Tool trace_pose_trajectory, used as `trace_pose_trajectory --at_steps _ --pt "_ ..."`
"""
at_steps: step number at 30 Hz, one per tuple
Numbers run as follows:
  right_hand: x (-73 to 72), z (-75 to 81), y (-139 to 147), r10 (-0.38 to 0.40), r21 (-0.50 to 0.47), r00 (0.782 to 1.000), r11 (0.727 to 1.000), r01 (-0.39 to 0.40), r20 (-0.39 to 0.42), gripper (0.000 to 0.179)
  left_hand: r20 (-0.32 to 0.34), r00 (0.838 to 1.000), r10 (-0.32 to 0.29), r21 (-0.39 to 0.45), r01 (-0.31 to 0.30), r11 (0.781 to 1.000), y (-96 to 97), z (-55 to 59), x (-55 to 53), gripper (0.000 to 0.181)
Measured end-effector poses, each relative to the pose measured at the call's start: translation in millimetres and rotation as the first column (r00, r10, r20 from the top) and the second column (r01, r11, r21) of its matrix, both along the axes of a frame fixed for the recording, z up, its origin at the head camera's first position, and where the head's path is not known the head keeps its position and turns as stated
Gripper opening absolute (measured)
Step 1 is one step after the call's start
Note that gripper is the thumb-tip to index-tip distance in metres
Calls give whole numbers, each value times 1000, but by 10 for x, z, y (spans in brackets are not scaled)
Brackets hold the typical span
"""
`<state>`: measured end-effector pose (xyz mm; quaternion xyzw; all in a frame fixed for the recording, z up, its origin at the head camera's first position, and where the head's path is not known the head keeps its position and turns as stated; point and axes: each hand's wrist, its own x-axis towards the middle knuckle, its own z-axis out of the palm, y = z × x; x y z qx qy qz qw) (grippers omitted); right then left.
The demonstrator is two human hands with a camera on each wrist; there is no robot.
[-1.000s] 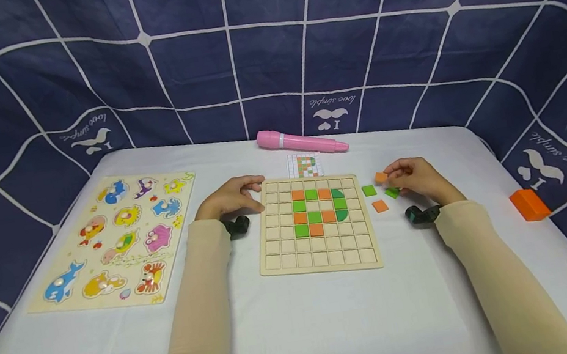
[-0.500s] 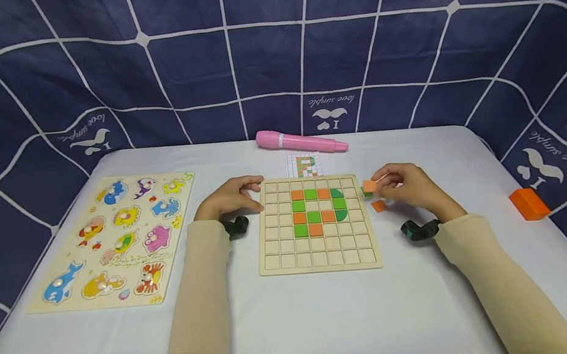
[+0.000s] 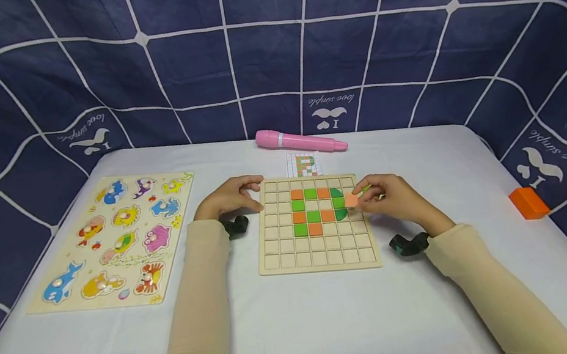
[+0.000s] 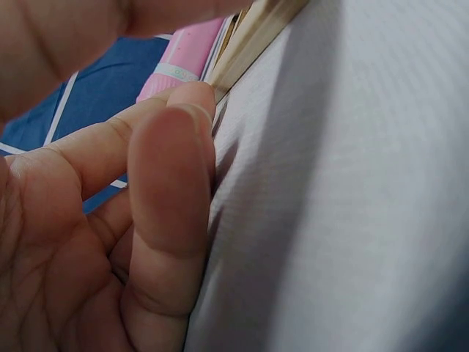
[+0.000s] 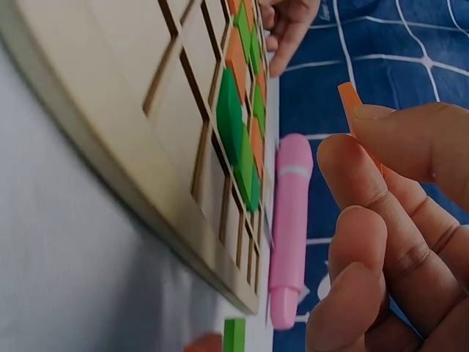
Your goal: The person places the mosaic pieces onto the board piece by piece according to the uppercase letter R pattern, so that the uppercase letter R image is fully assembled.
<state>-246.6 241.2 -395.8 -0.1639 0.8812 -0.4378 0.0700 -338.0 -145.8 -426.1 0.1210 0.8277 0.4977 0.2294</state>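
A wooden grid board (image 3: 286, 261) lies on the table, with orange and green square tiles and two dark green curved pieces (image 3: 341, 214) set in it. My right hand (image 3: 390, 202) pinches an orange square tile (image 3: 351, 200) between thumb and finger, above the board's right side. In the right wrist view that tile (image 5: 347, 97) shows edge-on, apart from the board. Loose green (image 5: 234, 335) and orange (image 5: 205, 343) tiles lie beside the board, mostly hidden by the right hand in the head view. My left hand (image 3: 228, 199) rests at the board's upper left corner, its fingertips touching the edge.
A small card (image 3: 304, 164) printed with a coloured grid pattern lies behind the board, and past it a pink pen-shaped object (image 3: 302, 140). A sea-animal puzzle board (image 3: 121, 243) is at the left. An orange block (image 3: 529, 203) sits at the right edge.
My right hand has carried the orange tile leftward, from beside the loose tiles to above the board's right side. The left hand has stayed at the board's corner.
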Motion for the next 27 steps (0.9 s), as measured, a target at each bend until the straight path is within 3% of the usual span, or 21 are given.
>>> trace_pose_trajectory --at_steps 11,27 --pt "31 -77 -257 143 -136 987 982 -132 77 28 -12 1000 4 -5 -4 1000 5 -2 1 86" --pt "63 -86 -607 221 -121 971 970 -210 90 27 0 1000 3 15 -3 1000 -10 -15 -16 86"
